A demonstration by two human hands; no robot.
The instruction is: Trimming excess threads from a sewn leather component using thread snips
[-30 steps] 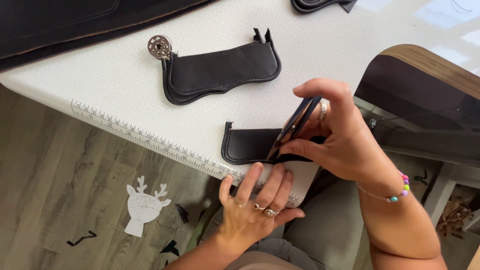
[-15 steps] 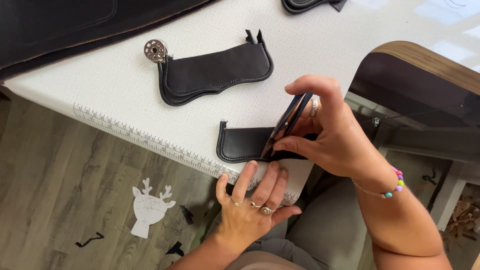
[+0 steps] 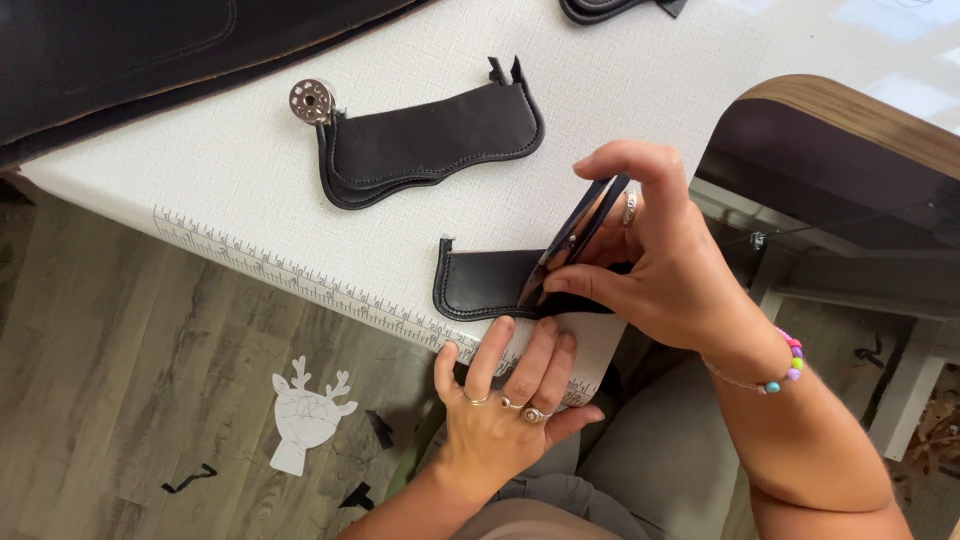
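Note:
A black stitched leather piece (image 3: 482,284) lies at the near edge of the white table (image 3: 250,190). My right hand (image 3: 655,250) is shut on a pair of small dark scissors (image 3: 572,240), blades pointing down at the piece's lower edge. My left hand (image 3: 505,400) rests with fingers spread against the table's edge, fingertips touching the leather piece from below. A second black stitched leather piece (image 3: 430,145) lies farther back, with a metal bobbin (image 3: 310,100) at its left end.
A large dark leather sheet (image 3: 120,60) covers the far left of the table. Another black piece (image 3: 610,8) sits at the top edge. A printed ruler strip (image 3: 300,285) runs along the table edge. A paper deer cutout (image 3: 305,415) and black scraps lie on the wood floor.
The scissors have tilted slightly and their tips sit a little lower on the leather piece. My left hand stays in place against the table edge.

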